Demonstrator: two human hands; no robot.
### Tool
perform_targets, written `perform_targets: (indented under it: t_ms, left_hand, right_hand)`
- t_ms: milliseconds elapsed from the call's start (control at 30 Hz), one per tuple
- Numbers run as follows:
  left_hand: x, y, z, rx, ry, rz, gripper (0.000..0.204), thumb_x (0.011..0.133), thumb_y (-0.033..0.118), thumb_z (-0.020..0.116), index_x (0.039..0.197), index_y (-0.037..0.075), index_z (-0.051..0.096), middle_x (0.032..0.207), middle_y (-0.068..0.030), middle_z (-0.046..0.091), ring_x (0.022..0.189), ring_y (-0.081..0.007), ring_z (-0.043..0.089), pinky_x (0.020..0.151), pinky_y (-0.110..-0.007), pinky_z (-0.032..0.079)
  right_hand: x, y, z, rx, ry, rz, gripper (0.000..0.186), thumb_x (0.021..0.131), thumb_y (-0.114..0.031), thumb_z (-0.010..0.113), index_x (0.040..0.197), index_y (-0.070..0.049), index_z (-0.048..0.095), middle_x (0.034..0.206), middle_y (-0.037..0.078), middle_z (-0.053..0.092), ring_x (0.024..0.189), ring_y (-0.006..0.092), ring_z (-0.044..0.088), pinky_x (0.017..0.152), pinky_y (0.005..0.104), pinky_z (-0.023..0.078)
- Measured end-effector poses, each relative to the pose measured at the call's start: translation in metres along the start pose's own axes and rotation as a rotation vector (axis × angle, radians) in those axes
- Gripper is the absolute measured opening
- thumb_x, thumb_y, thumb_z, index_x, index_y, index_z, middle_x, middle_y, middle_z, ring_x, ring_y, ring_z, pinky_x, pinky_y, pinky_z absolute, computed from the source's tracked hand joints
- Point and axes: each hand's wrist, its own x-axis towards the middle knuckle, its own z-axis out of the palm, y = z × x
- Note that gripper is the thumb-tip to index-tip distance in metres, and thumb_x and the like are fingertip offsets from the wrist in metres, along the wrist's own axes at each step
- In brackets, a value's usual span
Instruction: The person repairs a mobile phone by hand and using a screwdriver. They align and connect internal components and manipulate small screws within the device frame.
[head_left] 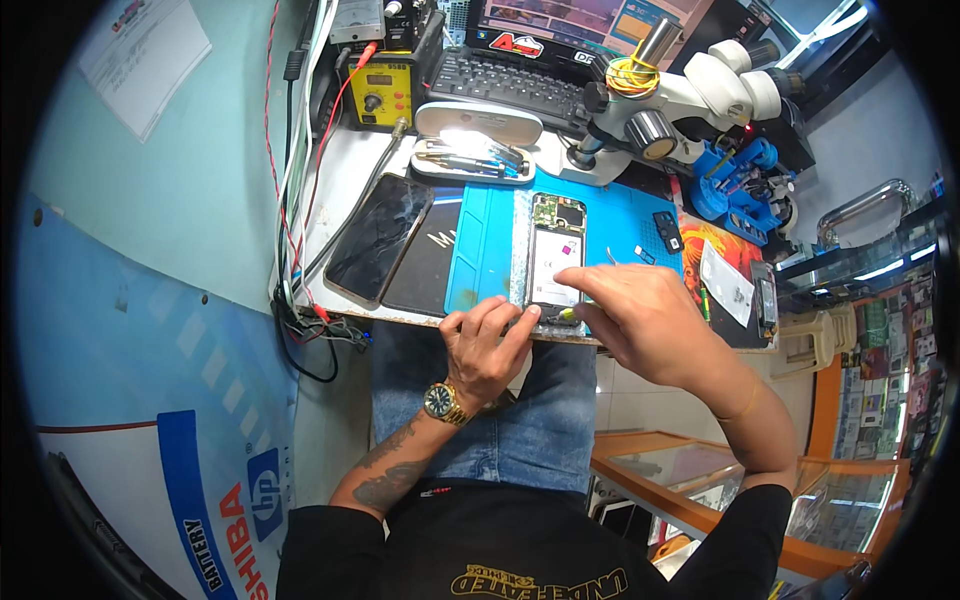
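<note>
An opened smartphone (557, 262) lies on the blue work mat (613, 225), its green circuit board bare at the far end and its pale battery facing up. My left hand (487, 350) rests at the near edge of the table, fingers bent together, index fingertip against the phone's lower left corner. Over the phone's lower right side is my right hand (640, 315), closed in a pinch with the index finger across the battery. A small yellow-green tip (568, 314) shows by its thumb at the phone's bottom end; the rest of whatever it belongs to is hidden.
Left of the mat lies a dark phone (380, 240) with a cracked-looking surface. Behind stand an open case of tools (475, 160), a yellow soldering station (385, 90) and a microscope (640, 110). To the right are a black camera-cover piece (667, 230) and blue holders (735, 185).
</note>
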Motion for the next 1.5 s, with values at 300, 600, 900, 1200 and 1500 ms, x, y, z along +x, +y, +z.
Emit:
perform_targets:
  t_ms: [300,600,900,1200,1500]
  left_hand:
    - [-0.004,-0.013,-0.019,-0.061,-0.055,-0.001,0.070,0.072,0.009,0.085,0.138,0.013,0.060,0.125,-0.0040,0.069,0.122,-0.0242,0.067,0.100,-0.046,0.038]
    - [0.008,-0.008,-0.028,-0.098,-0.179,0.018,0.072,0.080,0.031,0.091,0.141,0.009,0.058,0.136,-0.0098,0.066,0.125,-0.0289,0.064,0.101,-0.046,0.041]
    - [0.045,0.000,-0.045,-0.057,-0.387,-0.070,0.091,0.084,0.062,0.083,0.144,-0.002,0.060,0.143,-0.0164,0.062,0.130,-0.0333,0.059,0.104,-0.048,0.039]
    - [0.083,-0.021,-0.050,-0.140,-0.588,0.008,0.089,0.080,0.068,0.081,0.143,0.007,0.064,0.145,-0.0117,0.062,0.132,-0.0299,0.057,0.102,-0.048,0.036]
    - [0.065,-0.032,-0.046,-0.185,-0.532,0.027,0.063,0.080,0.051,0.087,0.132,0.018,0.075,0.136,-0.0034,0.069,0.124,-0.0249,0.062,0.096,-0.046,0.037]
  right_hand:
    - [-0.021,0.003,-0.034,0.271,0.036,0.560,0.026,0.099,-0.017,0.075,0.123,-0.006,0.076,0.084,0.013,0.076,0.071,0.0203,0.073,0.059,0.0355,0.050]
    - [-0.156,0.061,0.040,0.480,0.899,0.868,0.023,0.104,-0.008,0.071,0.122,0.006,0.075,0.102,0.008,0.077,0.095,0.0125,0.071,0.086,0.0262,0.056]
    - [-0.154,0.077,0.085,-0.094,0.758,0.770,0.019,0.095,-0.002,0.076,0.113,0.004,0.078,0.109,0.016,0.078,0.104,0.0288,0.072,0.097,0.0391,0.054]
    - [-0.123,0.040,0.072,-0.162,0.587,0.599,0.025,0.091,0.000,0.077,0.115,-0.001,0.075,0.117,0.015,0.075,0.113,0.0353,0.068,0.101,0.0466,0.052]
    - [-0.043,0.007,0.083,0.034,0.195,0.325,0.042,0.084,-0.017,0.086,0.123,-0.007,0.075,0.133,0.017,0.067,0.120,0.0371,0.064,0.097,0.0472,0.047]
